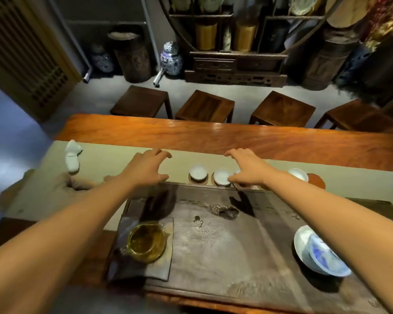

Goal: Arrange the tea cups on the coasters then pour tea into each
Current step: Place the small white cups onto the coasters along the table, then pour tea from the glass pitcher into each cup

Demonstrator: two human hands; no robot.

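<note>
Small white tea cups stand in a row on round wooden coasters just beyond the dark tea tray (216, 241): one cup (198, 173), a second cup (222, 177), and a further cup (298, 174) to the right. A bare orange coaster (317, 181) lies at the far right. My right hand (247, 168) hovers over the row with fingers spread, hiding what is under its palm. Left of the cups, my left hand (146, 167) is held open and holds nothing. A glass pitcher of amber tea (145, 242) rests on a cloth at the tray's near left.
A blue-and-white lidded bowl on a saucer (320, 254) sits at the tray's right. A white figurine (72, 158) stands on the pale runner at the left. Small dark ornaments (228, 211) lie mid-tray. Several wooden stools line the table's far side.
</note>
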